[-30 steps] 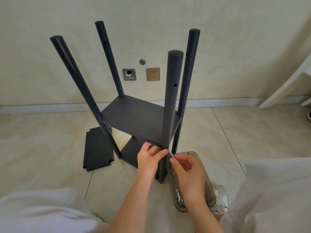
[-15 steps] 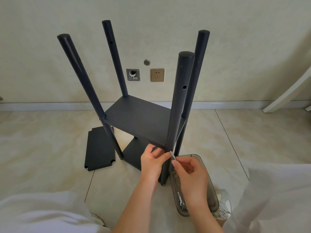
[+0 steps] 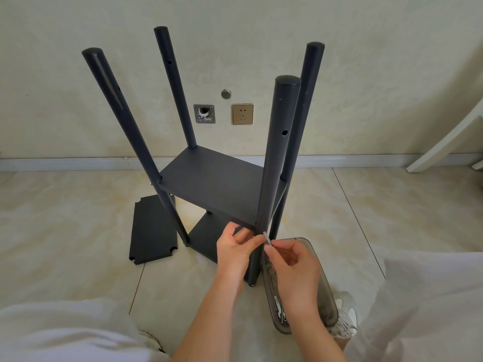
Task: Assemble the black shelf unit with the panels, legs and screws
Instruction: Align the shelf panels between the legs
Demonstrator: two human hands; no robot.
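The black shelf unit (image 3: 217, 186) stands on the tiled floor with several round legs pointing up and two panels fitted between them. The nearest leg (image 3: 277, 158) meets the upper panel's front corner. My left hand (image 3: 236, 248) grips that corner and the leg from the left. My right hand (image 3: 292, 262) pinches a small silver hex key (image 3: 268, 238) whose tip sits at the joint on the near leg. A loose black panel (image 3: 153, 231) with notched corners lies flat on the floor to the left.
A smoky translucent plastic tray (image 3: 321, 296) with screws and metal parts lies on the floor under my right wrist. White-clad knees fill the bottom corners. The wall with a socket (image 3: 242, 114) is behind; a white furniture leg (image 3: 449, 142) leans at right.
The view has shifted slightly, so the unit sits a little more to the right in frame. Both hands stay at the near leg's joint, the right hand still working the hex key.
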